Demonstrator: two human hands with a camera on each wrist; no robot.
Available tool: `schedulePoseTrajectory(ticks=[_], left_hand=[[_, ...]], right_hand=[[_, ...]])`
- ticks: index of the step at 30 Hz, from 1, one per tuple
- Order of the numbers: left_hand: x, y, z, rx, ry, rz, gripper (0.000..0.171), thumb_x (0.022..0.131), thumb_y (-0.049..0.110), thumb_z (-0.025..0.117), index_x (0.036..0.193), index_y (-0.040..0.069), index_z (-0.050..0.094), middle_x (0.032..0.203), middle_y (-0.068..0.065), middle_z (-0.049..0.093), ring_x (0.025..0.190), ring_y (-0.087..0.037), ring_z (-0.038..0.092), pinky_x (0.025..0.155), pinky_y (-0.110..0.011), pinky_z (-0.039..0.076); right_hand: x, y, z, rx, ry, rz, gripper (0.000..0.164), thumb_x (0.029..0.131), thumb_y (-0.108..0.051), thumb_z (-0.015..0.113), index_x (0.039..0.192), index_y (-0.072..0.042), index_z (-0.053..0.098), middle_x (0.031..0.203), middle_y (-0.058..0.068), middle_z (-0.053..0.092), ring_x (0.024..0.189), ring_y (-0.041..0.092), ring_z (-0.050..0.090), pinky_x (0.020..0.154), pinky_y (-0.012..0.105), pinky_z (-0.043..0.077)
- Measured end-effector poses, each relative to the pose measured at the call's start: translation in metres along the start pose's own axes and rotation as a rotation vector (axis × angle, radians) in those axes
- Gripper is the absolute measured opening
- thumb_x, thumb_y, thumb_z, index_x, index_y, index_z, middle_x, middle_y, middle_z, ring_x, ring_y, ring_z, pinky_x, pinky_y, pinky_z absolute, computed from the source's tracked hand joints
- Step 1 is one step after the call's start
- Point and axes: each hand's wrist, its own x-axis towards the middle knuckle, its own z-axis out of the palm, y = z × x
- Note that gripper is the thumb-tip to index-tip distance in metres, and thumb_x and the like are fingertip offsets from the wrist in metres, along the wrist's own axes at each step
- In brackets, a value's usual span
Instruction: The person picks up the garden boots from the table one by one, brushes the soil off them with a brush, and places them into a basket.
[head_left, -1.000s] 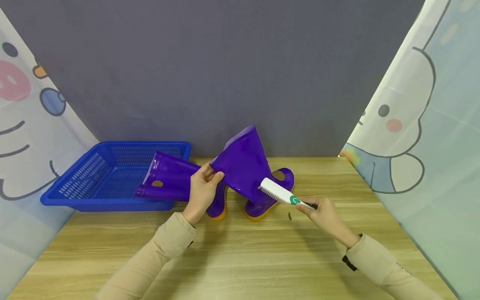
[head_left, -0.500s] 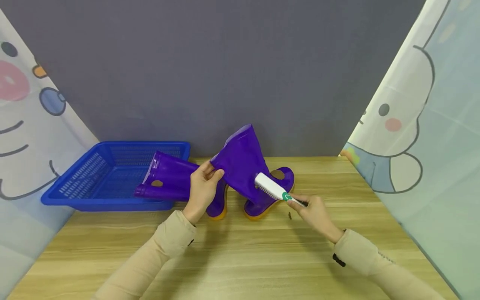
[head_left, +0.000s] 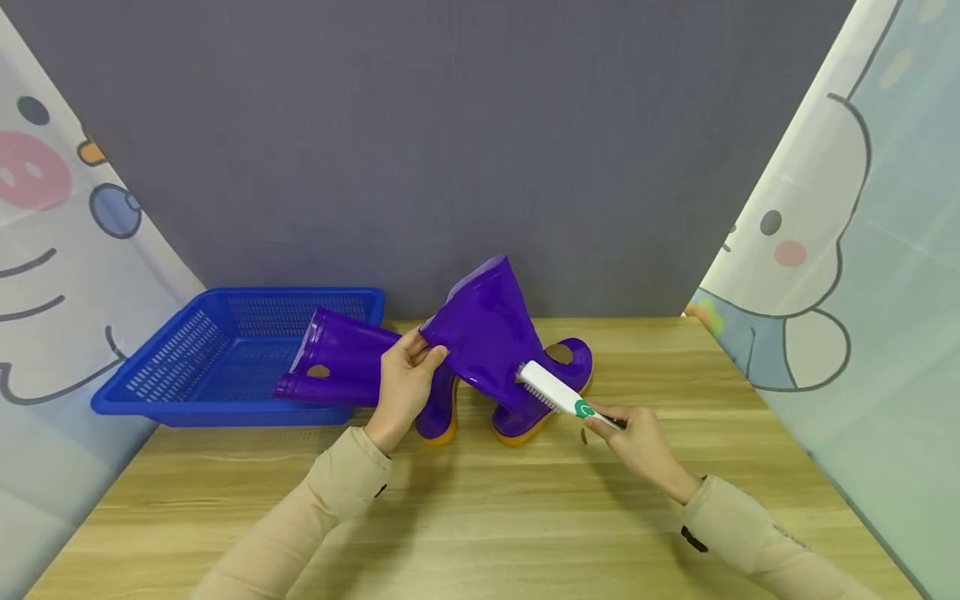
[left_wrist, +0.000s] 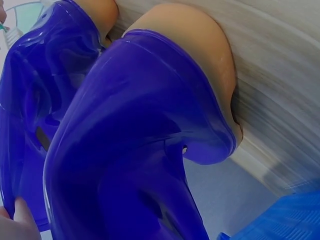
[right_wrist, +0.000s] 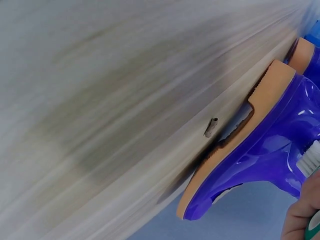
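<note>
At the left, a blue plastic basket [head_left: 225, 411] sits on the tabletop [head_left: 480, 525], its right corner overlapped by the shaft of one purple rain boot [head_left: 348, 354], though whether they touch I cannot tell. Next, the left hand's fingers [head_left: 432, 357] pinch the cuff of the second purple rain boot [head_left: 483, 333], orange sole down on the tabletop; drawing that cuff taut should stop the soft shaft folding under the bristles. Farther right, a white scrub brush [head_left: 551, 387] meets its lower shaft, the handle grasped by the right hand's fingers [head_left: 597, 425], and short, even, light strokes would probably suit best.
</note>
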Motion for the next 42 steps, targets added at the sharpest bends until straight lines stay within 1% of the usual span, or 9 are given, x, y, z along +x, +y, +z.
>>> schedulePoseTrajectory(ticks=[2, 5, 14, 18, 24, 27, 32, 37, 42], left_hand=[[0.001, 0.0, 0.001, 0.003, 0.001, -0.001, 0.037, 0.086, 0.001, 0.059, 0.123, 0.0, 0.054, 0.114, -0.019, 0.063, 0.099, -0.026, 0.063, 0.086, -0.026, 0.051], [0.002, 0.001, 0.001, 0.0, -0.002, 0.001, 0.037, 0.087, 0.001, 0.06, 0.123, 0.0, 0.054, 0.114, -0.018, 0.063, 0.099, -0.025, 0.063, 0.085, -0.024, 0.051], [0.0, -0.003, 0.004, -0.026, -0.011, 0.031, 0.038, 0.085, -0.002, 0.06, 0.123, -0.002, 0.054, 0.115, -0.021, 0.061, 0.1, -0.028, 0.062, 0.083, -0.023, 0.052], [0.001, -0.003, 0.004, -0.032, -0.015, 0.037, 0.039, 0.085, -0.002, 0.06, 0.123, -0.002, 0.054, 0.115, -0.021, 0.061, 0.101, -0.028, 0.062, 0.083, -0.023, 0.052], [0.0, -0.001, 0.004, -0.023, -0.018, 0.037, 0.037, 0.086, -0.002, 0.06, 0.122, -0.001, 0.055, 0.113, -0.02, 0.063, 0.097, -0.024, 0.064, 0.083, -0.024, 0.052], [0.0, -0.003, 0.004, -0.018, -0.016, 0.025, 0.037, 0.086, -0.001, 0.06, 0.122, -0.001, 0.055, 0.113, -0.019, 0.063, 0.096, -0.022, 0.064, 0.084, -0.025, 0.052], [-0.001, -0.007, 0.005, -0.023, -0.011, 0.023, 0.037, 0.086, -0.001, 0.06, 0.122, -0.002, 0.055, 0.114, -0.021, 0.062, 0.099, -0.025, 0.063, 0.085, -0.026, 0.052], [0.001, -0.006, 0.006, -0.029, -0.006, 0.037, 0.039, 0.085, -0.002, 0.06, 0.123, -0.002, 0.054, 0.115, -0.021, 0.062, 0.1, -0.027, 0.063, 0.083, -0.023, 0.052], [0.001, -0.004, 0.007, -0.031, -0.017, 0.032, 0.039, 0.086, -0.001, 0.06, 0.124, -0.001, 0.053, 0.116, -0.02, 0.061, 0.1, -0.026, 0.063, 0.082, -0.021, 0.052]], right_hand=[[0.0, 0.001, -0.002, -0.009, 0.002, 0.005, 0.027, 0.082, -0.009, 0.067, 0.105, 0.005, 0.066, 0.103, 0.023, 0.066, 0.04, 0.002, 0.021, 0.034, 0.017, 0.027], [0.001, 0.001, -0.005, -0.028, 0.007, -0.003, 0.027, 0.082, -0.009, 0.067, 0.105, 0.005, 0.066, 0.1, 0.023, 0.066, 0.04, 0.002, 0.02, 0.034, 0.016, 0.026], [-0.004, 0.002, -0.011, -0.027, 0.004, -0.01, 0.025, 0.082, -0.009, 0.067, 0.103, 0.004, 0.067, 0.1, 0.024, 0.066, 0.048, 0.0, 0.036, 0.041, 0.019, 0.037], [-0.005, 0.004, -0.015, -0.022, -0.004, 0.012, 0.026, 0.084, -0.012, 0.066, 0.104, 0.004, 0.067, 0.103, 0.023, 0.066, 0.049, -0.002, 0.036, 0.042, 0.019, 0.037], [-0.009, 0.006, -0.024, -0.048, -0.034, 0.082, 0.029, 0.084, -0.016, 0.066, 0.104, 0.004, 0.067, 0.079, 0.015, 0.067, 0.041, 0.002, 0.024, 0.036, 0.019, 0.028], [-0.008, 0.004, -0.03, -0.106, -0.044, 0.091, 0.03, 0.084, -0.018, 0.066, 0.104, 0.004, 0.067, 0.07, 0.011, 0.063, 0.042, 0.003, 0.026, 0.037, 0.019, 0.028], [-0.003, -0.003, -0.037, -0.167, -0.011, 0.07, 0.031, 0.085, -0.02, 0.066, 0.105, 0.003, 0.067, 0.075, 0.013, 0.067, 0.043, 0.004, 0.028, 0.037, 0.021, 0.029], [0.008, -0.01, -0.027, -0.046, 0.067, 0.002, 0.032, 0.086, -0.02, 0.065, 0.11, 0.001, 0.065, 0.101, 0.019, 0.067, 0.06, -0.002, 0.05, 0.051, 0.017, 0.044], [0.018, -0.014, -0.005, 0.072, 0.056, -0.07, 0.033, 0.086, -0.022, 0.064, 0.113, -0.002, 0.064, 0.102, 0.018, 0.067, 0.049, -0.002, 0.036, 0.044, 0.017, 0.036]])
